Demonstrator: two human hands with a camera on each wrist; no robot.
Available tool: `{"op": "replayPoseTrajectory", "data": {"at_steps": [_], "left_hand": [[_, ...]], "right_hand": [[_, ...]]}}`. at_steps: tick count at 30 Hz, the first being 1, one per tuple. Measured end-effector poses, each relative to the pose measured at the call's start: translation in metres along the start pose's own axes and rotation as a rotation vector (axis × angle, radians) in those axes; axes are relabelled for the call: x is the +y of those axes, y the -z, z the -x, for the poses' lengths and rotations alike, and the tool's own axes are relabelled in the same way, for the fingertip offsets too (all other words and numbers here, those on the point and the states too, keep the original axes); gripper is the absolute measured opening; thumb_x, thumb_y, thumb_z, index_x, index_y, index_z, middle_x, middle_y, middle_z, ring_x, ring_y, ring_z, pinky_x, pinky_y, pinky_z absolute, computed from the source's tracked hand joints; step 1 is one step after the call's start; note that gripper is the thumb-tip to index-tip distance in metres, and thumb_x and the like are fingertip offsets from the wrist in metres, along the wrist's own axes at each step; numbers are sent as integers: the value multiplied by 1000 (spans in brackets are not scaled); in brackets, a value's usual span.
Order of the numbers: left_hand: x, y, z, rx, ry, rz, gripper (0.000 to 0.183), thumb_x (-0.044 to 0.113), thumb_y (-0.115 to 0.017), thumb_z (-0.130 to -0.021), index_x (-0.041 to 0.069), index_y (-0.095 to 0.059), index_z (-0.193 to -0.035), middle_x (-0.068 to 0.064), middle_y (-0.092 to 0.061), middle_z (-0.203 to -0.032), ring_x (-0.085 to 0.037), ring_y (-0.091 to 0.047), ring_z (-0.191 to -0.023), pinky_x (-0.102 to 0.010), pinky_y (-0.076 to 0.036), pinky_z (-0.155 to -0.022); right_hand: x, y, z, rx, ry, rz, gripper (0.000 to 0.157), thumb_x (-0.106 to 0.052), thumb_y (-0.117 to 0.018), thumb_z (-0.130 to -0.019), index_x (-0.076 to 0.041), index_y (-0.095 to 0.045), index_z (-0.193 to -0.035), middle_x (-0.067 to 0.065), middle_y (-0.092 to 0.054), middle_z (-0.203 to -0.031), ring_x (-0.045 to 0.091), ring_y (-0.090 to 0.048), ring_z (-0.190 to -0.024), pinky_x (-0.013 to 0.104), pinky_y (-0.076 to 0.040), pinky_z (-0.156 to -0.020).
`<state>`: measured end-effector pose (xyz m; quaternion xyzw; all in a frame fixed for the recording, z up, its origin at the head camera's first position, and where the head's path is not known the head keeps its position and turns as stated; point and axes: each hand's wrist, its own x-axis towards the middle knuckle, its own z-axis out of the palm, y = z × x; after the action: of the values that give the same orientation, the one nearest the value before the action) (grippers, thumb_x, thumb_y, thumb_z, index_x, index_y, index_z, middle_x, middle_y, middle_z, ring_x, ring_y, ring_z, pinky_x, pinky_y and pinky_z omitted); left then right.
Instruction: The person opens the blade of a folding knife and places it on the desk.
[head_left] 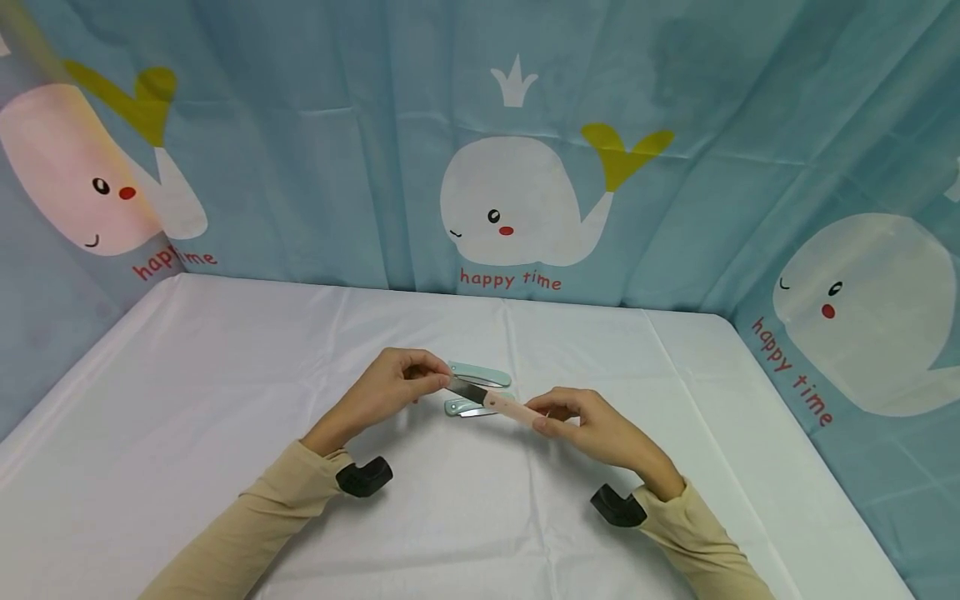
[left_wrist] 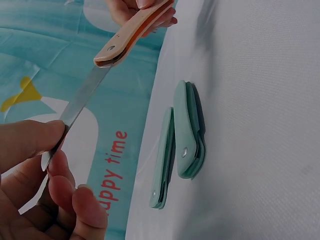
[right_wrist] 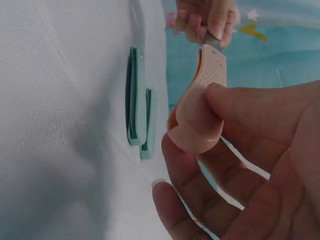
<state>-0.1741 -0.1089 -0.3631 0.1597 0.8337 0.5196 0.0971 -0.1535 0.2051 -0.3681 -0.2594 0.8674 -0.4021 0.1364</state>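
Note:
A folding knife (head_left: 512, 408) with a pale pink handle is held unfolded above the table, between both hands. My left hand (head_left: 396, 377) pinches the tip of its metal blade (left_wrist: 83, 95) between thumb and fingers. At the other end, my right hand (head_left: 592, 423) grips the pink handle (right_wrist: 200, 117) with thumb and fingertips. Below and behind it lie two mint-green folding knives, a far one (head_left: 480, 374) and a near one (head_left: 467, 408). Both are folded, with their blade edges showing along the handles. In the head view the pink knife partly covers the near green one.
A white cloth (head_left: 420, 517) covers the table. Behind it and at both sides hangs a blue curtain (head_left: 300, 192) printed with whales. Each sleeve cuff carries a black wrist piece, one on the left (head_left: 364, 477) and one on the right (head_left: 618, 506).

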Motion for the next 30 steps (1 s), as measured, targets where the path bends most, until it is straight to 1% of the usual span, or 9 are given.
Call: {"op": "replayPoseTrajectory", "data": {"at_steps": [6,10,16,20,24,27,30], "left_hand": [[1,0,0,13,-1,37,19,22,-68,-94,7,-73,-106,-13,-69,-97,-13,-52,-74,-23,-44,-63],[0,-1,0,24,6,45,19,22,-69,-94,8,-73,-106,-11,-70,-98,-12,-53,-74,-23,-44,-64],[-2,-3,-1,36,3,51,21,23,-70,-93,7,-73,-106,-19,-71,-99,-17,-55,-74,-23,-44,-64],[-2,-3,-1,49,2,52,23,24,-70,-93,7,-73,-109,-19,-71,-98,-18,-55,-73,-23,-44,-63],[-2,-3,-2,71,9,43,28,25,-70,-93,8,-71,-116,-12,-66,-91,-14,-53,-70,-24,-44,-61],[-1,-3,-3,87,20,30,32,25,-70,-93,9,-68,-121,-6,-62,-90,-15,-54,-68,-25,-45,-61],[-2,-4,-3,91,25,25,34,24,-69,-93,9,-66,-124,-7,-63,-91,-18,-55,-69,-26,-47,-62]], "right_hand": [[-3,-1,0,-25,-3,2,28,-26,-67,-95,-13,-70,-120,-3,-70,-95,7,-62,-82,23,-49,-78],[-2,-1,0,-12,5,14,28,-25,-66,-96,-11,-70,-120,-2,-71,-96,7,-62,-83,24,-49,-78],[2,-2,-1,20,26,37,27,-25,-66,-96,-9,-71,-118,-1,-71,-97,5,-61,-84,23,-51,-81],[1,-2,-1,26,20,39,28,-25,-66,-96,-9,-71,-118,0,-72,-98,5,-62,-85,24,-51,-80],[2,1,0,32,0,50,29,-23,-65,-96,-7,-70,-119,2,-73,-100,7,-62,-86,24,-51,-79],[5,5,0,35,-22,45,29,-22,-65,-97,-6,-69,-121,4,-73,-101,9,-62,-85,24,-51,-77],[9,7,0,40,-42,31,29,-19,-64,-97,-4,-68,-121,6,-73,-102,10,-62,-84,24,-51,-75]]}}
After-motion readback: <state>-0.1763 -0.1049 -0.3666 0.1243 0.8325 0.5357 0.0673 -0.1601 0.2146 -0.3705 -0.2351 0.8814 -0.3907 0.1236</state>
